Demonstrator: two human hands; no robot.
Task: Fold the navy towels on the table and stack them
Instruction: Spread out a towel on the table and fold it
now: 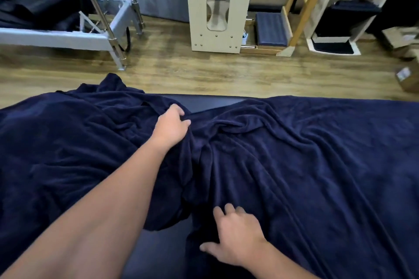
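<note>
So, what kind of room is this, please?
Probably a Pilates or physiotherapy studio: a metal-framed reformer and a wooden ladder frame stand on the wood floor, beyond the padded table.

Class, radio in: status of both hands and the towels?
Left hand gripping bunched towel edge, far side. Right hand pressing flat on right towel. Left towel rumpled, nothing folded yet.
</note>
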